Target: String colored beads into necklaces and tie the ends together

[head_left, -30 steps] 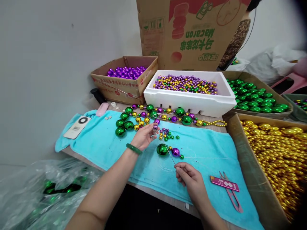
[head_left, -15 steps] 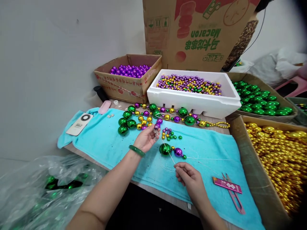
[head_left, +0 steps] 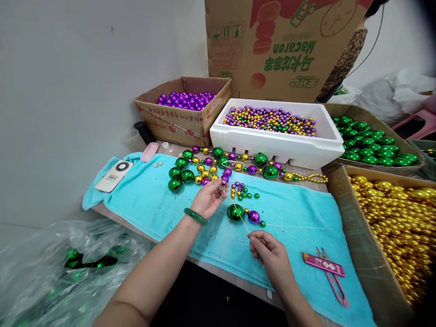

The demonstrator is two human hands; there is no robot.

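Note:
My left hand (head_left: 208, 199), with a green bangle (head_left: 195, 216) on its wrist, pinches one end of a thin white cord beside the purple beads. The fingertips of my right hand (head_left: 264, 247) are closed on the other end of the cord (head_left: 239, 216), which runs taut between both hands. Behind it on the blue towel (head_left: 293, 245) lie a large green bead (head_left: 235, 212), a purple bead (head_left: 254, 216) and small beads in a row. Loose green, gold and purple beads and a finished-looking bead strand (head_left: 270, 171) lie farther back.
Boxes of purple beads (head_left: 170, 127), mixed beads (head_left: 272, 140), green beads (head_left: 381, 168) and gold beads (head_left: 366, 254) edge the work area. Pink snips (head_left: 337, 288) and a pink packet (head_left: 323, 265) lie right; a white phone-like object (head_left: 114, 176) lies left.
The view has shifted very slightly. Both hands keep about the same pose, with the cord still taut between them.

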